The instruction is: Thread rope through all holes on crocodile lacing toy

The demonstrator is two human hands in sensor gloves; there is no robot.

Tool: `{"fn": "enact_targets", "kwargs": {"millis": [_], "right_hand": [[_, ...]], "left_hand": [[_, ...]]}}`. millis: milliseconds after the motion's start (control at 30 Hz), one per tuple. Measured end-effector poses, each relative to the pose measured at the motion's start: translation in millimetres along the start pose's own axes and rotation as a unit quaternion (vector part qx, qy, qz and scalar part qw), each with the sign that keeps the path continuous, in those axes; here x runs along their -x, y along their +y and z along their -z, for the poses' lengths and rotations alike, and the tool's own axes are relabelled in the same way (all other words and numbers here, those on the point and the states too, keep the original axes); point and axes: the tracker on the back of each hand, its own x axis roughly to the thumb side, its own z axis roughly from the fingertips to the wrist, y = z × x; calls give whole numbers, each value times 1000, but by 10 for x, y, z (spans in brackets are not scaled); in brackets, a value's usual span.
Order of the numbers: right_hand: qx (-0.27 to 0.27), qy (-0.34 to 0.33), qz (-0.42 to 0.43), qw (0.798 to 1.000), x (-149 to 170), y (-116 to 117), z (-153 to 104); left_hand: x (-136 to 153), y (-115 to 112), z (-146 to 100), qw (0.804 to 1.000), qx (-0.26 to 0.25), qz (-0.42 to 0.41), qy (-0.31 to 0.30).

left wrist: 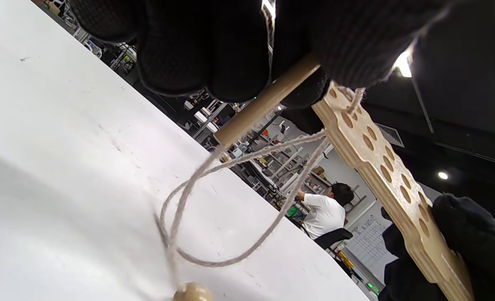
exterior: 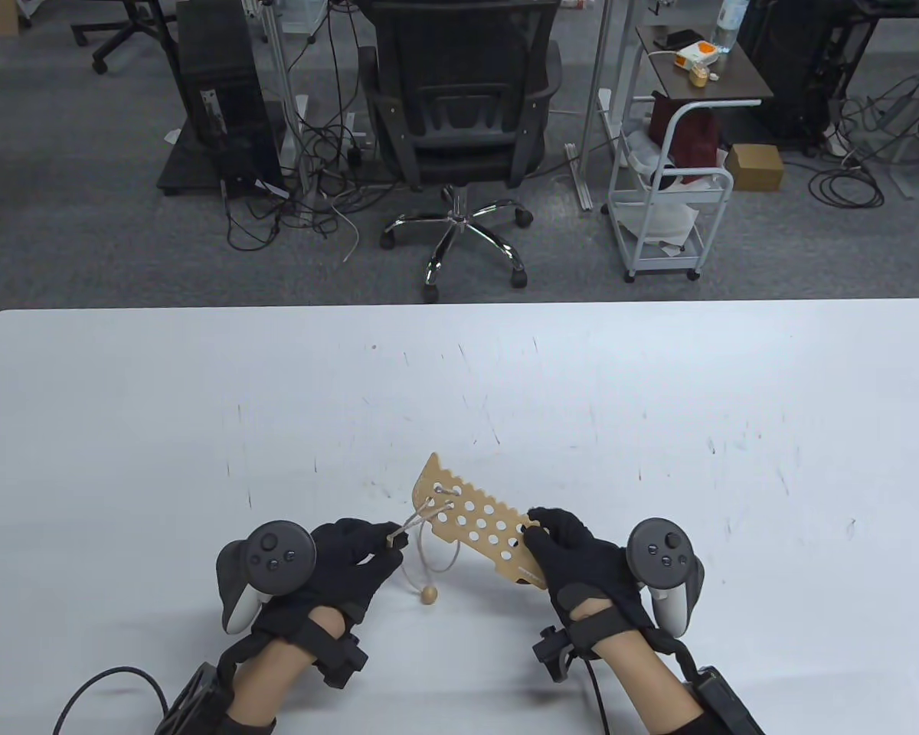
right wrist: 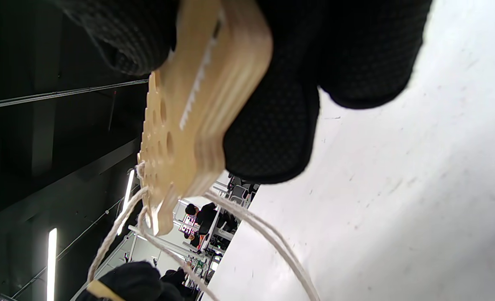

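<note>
A flat wooden crocodile board [exterior: 475, 524] with several round holes is held tilted above the white table [exterior: 658, 429]. My right hand [exterior: 582, 559] grips its near end; the board also shows in the right wrist view [right wrist: 189, 125]. My left hand [exterior: 352, 555] pinches the wooden needle stick [left wrist: 264, 106] at the rope's end, just left of the board [left wrist: 381, 167]. The beige rope [exterior: 429, 528] runs through holes at the board's far left end and loops down [left wrist: 214, 209] to a wooden bead [exterior: 428, 595] lying on the table.
Beyond the table's far edge stand an office chair [exterior: 459, 115], a white cart [exterior: 670, 191] and cables on the grey floor. The table surface has small scuff marks.
</note>
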Motion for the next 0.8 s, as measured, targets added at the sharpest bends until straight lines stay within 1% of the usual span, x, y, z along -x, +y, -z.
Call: {"fn": "enact_targets", "kwargs": {"millis": [800], "right_hand": [[37, 35, -5, 999, 165, -240, 126]], "left_hand": [[243, 347, -24, 994, -92, -47, 40]]}}
